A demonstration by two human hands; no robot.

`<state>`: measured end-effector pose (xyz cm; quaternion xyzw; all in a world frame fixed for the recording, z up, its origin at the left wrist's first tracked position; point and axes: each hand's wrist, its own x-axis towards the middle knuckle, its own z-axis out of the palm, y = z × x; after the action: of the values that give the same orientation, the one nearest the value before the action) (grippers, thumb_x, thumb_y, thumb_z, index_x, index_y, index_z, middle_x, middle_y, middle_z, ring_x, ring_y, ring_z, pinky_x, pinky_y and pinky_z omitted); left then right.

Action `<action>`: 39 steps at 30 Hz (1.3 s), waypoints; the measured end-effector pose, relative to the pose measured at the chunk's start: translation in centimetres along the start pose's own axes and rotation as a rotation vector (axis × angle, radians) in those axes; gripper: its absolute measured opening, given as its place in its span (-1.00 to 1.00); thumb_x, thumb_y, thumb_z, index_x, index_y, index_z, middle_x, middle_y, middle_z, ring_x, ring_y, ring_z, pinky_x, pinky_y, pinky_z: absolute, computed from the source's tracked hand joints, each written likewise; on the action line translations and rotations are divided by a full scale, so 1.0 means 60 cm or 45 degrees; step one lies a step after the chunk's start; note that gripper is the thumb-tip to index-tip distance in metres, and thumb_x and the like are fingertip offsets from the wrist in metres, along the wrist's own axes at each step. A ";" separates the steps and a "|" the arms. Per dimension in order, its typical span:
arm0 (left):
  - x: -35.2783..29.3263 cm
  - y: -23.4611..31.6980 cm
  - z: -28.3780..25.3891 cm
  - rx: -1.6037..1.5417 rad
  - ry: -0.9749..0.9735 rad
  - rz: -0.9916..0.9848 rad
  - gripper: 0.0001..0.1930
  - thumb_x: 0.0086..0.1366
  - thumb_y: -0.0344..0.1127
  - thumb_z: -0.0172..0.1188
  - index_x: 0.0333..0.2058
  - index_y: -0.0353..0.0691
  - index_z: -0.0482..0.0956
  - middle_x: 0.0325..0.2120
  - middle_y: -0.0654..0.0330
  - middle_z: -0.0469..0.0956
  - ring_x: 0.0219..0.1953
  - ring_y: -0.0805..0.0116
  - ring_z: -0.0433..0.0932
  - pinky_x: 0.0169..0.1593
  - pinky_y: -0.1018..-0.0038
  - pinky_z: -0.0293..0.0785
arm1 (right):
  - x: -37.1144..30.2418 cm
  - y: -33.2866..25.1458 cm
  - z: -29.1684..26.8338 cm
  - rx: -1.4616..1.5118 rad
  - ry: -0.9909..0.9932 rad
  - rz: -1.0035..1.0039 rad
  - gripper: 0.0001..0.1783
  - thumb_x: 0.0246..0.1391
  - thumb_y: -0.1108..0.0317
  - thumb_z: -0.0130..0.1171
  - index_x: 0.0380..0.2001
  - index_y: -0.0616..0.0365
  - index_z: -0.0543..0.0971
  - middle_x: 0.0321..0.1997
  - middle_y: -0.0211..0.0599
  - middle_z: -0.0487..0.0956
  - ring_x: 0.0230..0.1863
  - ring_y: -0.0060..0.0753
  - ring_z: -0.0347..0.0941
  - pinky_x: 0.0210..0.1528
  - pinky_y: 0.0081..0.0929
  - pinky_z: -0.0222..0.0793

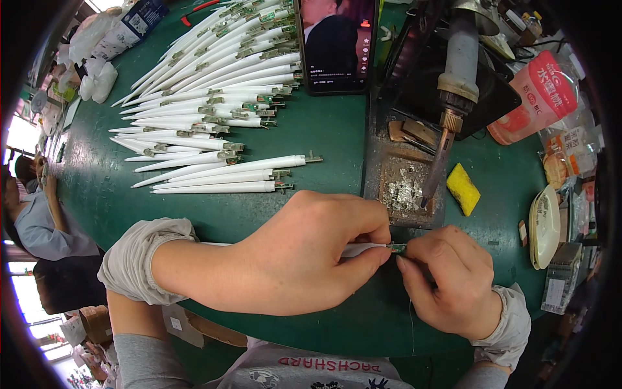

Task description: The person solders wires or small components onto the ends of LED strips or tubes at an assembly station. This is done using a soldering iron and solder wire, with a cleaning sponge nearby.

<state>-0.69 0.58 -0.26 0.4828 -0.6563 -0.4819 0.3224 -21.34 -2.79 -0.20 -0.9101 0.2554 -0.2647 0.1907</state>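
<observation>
My left hand is closed around a slim white tapered pen-like tube, its fingers hiding most of the length. From the tube's right end pokes a small green circuit board. The fingers of my right hand pinch together at that board. A thin wire hangs down below the right fingertips; whether those fingers grip it or the board's end is hidden. Just beyond my left hand lie several more white tubes, with board ends pointing right, and a large fanned pile of them spreads farther back.
A soldering iron points down over a tray with solder bits, close beyond my hands. Right of it lies a yellow sponge. A phone stands behind. A pink-labelled bottle and pale dish line the right. Another person sits far left.
</observation>
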 end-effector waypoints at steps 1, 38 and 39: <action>0.000 0.000 0.001 -0.001 -0.002 0.001 -0.90 0.12 -0.50 0.24 -0.38 -0.36 0.53 -0.52 0.19 0.50 -0.49 0.58 0.45 -0.49 0.58 0.36 | 0.000 -0.001 0.000 -0.024 0.012 -0.009 -0.78 -0.28 0.61 0.28 -0.44 0.30 0.52 -0.50 -0.24 0.47 -0.52 -0.26 0.44 -0.49 -0.44 0.39; 0.022 0.004 -0.009 -0.056 0.168 0.207 -0.95 0.14 -0.52 0.19 -0.40 -0.36 0.53 -0.53 0.28 0.48 -0.56 0.71 0.36 -0.57 0.70 0.20 | 0.018 0.012 -0.017 1.109 0.058 0.619 -0.86 0.15 0.52 0.04 -0.32 0.28 0.29 -0.51 -0.26 0.52 -0.58 -0.73 0.37 -0.57 -0.80 0.25; 0.021 0.005 -0.010 -0.043 0.170 0.212 -0.95 0.14 -0.52 0.19 -0.40 -0.36 0.53 -0.53 0.27 0.48 -0.56 0.70 0.36 -0.57 0.69 0.20 | 0.018 0.012 -0.015 1.119 0.063 0.613 -0.86 0.15 0.52 0.04 -0.32 0.28 0.29 -0.50 -0.24 0.52 -0.58 -0.72 0.38 -0.57 -0.80 0.25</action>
<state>-0.67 -0.81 0.14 0.4521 -0.6629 -0.4311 0.4126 -21.36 -4.19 0.59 -0.6525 0.3270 -0.3172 0.6055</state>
